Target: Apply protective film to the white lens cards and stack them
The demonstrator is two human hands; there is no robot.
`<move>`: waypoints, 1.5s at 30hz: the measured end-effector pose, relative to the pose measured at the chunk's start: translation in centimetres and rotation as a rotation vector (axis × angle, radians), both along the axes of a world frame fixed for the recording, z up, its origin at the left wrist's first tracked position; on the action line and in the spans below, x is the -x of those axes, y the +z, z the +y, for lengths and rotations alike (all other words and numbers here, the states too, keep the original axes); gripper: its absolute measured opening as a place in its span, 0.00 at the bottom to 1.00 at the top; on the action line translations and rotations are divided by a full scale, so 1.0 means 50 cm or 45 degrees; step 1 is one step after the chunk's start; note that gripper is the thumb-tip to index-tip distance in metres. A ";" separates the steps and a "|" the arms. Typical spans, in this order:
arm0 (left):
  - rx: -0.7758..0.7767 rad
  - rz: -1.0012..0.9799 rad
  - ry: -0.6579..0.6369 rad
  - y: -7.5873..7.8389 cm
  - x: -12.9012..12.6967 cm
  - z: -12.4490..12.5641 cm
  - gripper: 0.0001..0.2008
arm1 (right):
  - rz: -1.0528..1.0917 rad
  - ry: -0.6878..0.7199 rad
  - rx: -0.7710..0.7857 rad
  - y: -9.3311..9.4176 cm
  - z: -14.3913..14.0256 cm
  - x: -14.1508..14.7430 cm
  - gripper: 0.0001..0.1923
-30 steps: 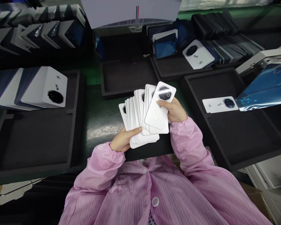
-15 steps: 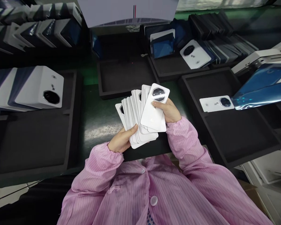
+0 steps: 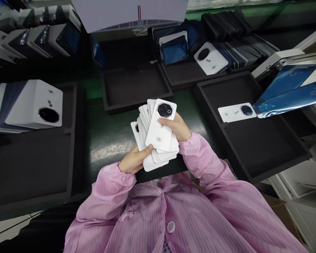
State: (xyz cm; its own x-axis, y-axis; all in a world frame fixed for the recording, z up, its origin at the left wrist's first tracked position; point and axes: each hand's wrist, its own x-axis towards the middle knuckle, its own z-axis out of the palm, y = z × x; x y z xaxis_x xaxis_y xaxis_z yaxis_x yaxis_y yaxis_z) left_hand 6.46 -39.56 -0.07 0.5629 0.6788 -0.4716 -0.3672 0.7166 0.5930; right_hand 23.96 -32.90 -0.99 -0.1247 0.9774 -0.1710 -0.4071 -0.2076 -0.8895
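Between my hands is a fanned stack of thin white phone-shaped cards with rounded corners and printed dark camera circles. My left hand grips the lower left of the stack, its thumb on top and its other fingers hidden beneath. At the right edge, my right hand has its thumb on the face of the top card, which shows a round black camera print. The rest of that hand's fingers are behind the cards. Both hands are closed and hold the stack above the dark table.
To the left, a black tray has white cards with dark blue ones standing in it. Another black tray lies ahead. The right tray carries a white card and blue film sheets. Behind are more rows of cards.
The fan has narrowed: the top card has moved left over the stack with my right hand, closer to my left thumb. The camera view has shifted slightly.
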 end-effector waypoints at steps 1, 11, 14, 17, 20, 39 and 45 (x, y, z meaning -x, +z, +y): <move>-0.012 -0.004 -0.013 -0.002 0.000 0.000 0.37 | 0.012 0.003 0.006 -0.001 0.000 0.002 0.22; -0.226 -0.080 -0.045 -0.026 0.005 -0.003 0.40 | 0.015 -0.010 -0.027 0.003 0.001 0.002 0.20; -0.276 0.012 0.077 -0.029 -0.002 0.002 0.36 | -0.039 -0.025 -0.096 -0.001 0.004 -0.006 0.23; -0.405 0.114 0.309 -0.035 -0.012 0.006 0.32 | -0.175 -0.087 -0.235 -0.004 0.005 -0.013 0.27; -0.449 0.090 0.377 -0.045 -0.023 0.008 0.31 | -0.454 -0.181 -0.425 -0.002 -0.005 -0.001 0.32; -0.098 0.006 0.188 -0.024 0.000 0.009 0.26 | 0.355 0.519 0.104 -0.005 -0.049 0.030 0.18; -0.341 0.162 0.469 -0.021 -0.022 0.008 0.28 | 0.406 0.389 0.123 -0.008 -0.038 0.028 0.16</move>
